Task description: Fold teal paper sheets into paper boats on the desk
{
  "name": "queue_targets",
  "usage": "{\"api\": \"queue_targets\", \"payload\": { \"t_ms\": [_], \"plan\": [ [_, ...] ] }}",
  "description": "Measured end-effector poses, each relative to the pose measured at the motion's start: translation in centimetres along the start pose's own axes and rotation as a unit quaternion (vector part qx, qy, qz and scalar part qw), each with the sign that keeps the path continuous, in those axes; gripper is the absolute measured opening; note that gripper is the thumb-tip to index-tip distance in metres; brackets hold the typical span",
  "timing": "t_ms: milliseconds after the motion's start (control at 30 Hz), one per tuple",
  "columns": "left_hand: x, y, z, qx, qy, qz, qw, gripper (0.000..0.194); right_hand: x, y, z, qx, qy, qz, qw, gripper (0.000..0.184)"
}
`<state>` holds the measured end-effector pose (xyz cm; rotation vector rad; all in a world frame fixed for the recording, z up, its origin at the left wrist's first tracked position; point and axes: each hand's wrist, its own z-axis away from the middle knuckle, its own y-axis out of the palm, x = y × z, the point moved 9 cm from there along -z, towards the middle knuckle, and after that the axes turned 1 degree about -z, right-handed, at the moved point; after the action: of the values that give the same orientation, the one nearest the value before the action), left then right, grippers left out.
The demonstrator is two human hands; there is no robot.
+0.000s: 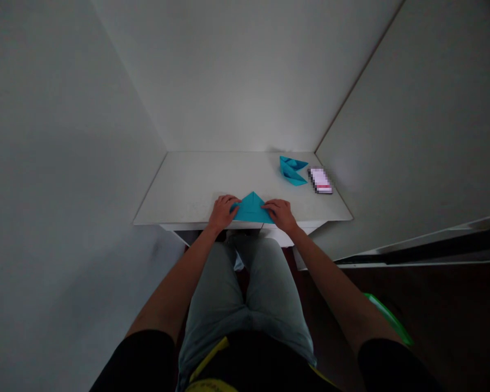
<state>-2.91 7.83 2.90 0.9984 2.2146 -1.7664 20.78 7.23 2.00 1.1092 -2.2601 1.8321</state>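
Observation:
A folded sheet of blue paper (252, 209) lies at the front edge of the white table, its peak pointing away from me and a flap folded along its lower side. My left hand (224, 210) grips its left corner, thumb and fingers closed together there. On the opposite corner, my right hand (280, 212) has its fingers closed on the paper in the same way. Two blue paper boats (292, 170) sit beyond my right hand, close against each other.
A phone (320, 180) with a lit, blurred screen lies at the table's right side. The white table (204, 174) is hemmed in by walls at the left, back and right. Near the floor at lower right is a green-rimmed object (387, 317).

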Motion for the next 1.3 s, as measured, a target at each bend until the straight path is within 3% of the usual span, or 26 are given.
{"api": "queue_targets", "payload": {
  "t_ms": [67, 233, 300, 367, 500, 667, 800, 933, 1000, 1067, 1133, 1233, 1300],
  "plan": [
    [-0.3, 0.1, 0.2, 0.017, 0.010, -0.013, 1.000, 0.030, 0.7, 0.2, 0.7, 0.019, -0.023, 0.007, 1.000, 0.035],
    [-1.3, 0.1, 2.4, 0.071, 0.073, -0.025, 0.994, 0.044, 1.6, 0.3, 3.5, 0.031, -0.051, 0.028, 0.998, 0.066],
    [-1.6, 0.0, 3.6, 0.081, 0.087, -0.030, 0.992, 0.059, 1.4, 0.3, 4.4, 0.034, -0.043, 0.021, 0.998, 0.061],
    [-1.8, 0.0, 4.5, 0.084, 0.085, -0.026, 0.993, 0.057, 1.2, 0.2, 4.7, 0.030, -0.030, 0.001, 0.999, 0.052],
    [-1.4, -0.7, 4.3, 0.058, 0.031, 0.020, 0.998, 0.025, 1.1, -1.4, 3.7, -0.008, 0.005, -0.090, 0.996, 0.030],
    [0.7, -3.3, 1.5, -0.032, -0.086, 0.162, 0.982, 0.033, -0.3, -3.8, 0.9, -0.051, 0.118, -0.223, 0.966, 0.042],
    [1.6, -4.6, -1.1, -0.074, -0.120, 0.217, 0.966, 0.032, -1.4, -4.5, -1.8, -0.078, 0.144, -0.282, 0.945, 0.047],
    [2.3, -3.6, -1.9, -0.055, -0.141, 0.155, 0.976, 0.024, -2.8, -2.8, -3.2, -0.055, 0.154, -0.213, 0.963, 0.040],
    [2.5, -2.9, -1.5, -0.045, -0.139, 0.091, 0.985, 0.031, -3.2, -1.9, -3.0, -0.054, 0.146, -0.161, 0.975, 0.036],
    [2.3, -2.6, -0.8, -0.056, -0.117, 0.026, 0.991, 0.043, -3.2, -1.6, -2.5, -0.079, 0.121, -0.112, 0.983, 0.044],
    [1.7, -2.5, -0.2, -0.066, -0.082, -0.017, 0.994, 0.043, -2.5, -1.5, -1.9, -0.095, 0.078, -0.064, 0.990, 0.050],
    [0.9, -1.7, 0.4, -0.036, -0.028, -0.036, 0.998, 0.025, -1.1, -0.6, -1.1, -0.030, 0.006, -0.014, 0.999, 0.038],
    [0.7, -1.2, 0.8, -0.005, -0.004, -0.029, 1.000, 0.024, -0.5, 0.0, -0.5, 0.030, -0.028, -0.006, 0.999, 0.037]
  ]
}}
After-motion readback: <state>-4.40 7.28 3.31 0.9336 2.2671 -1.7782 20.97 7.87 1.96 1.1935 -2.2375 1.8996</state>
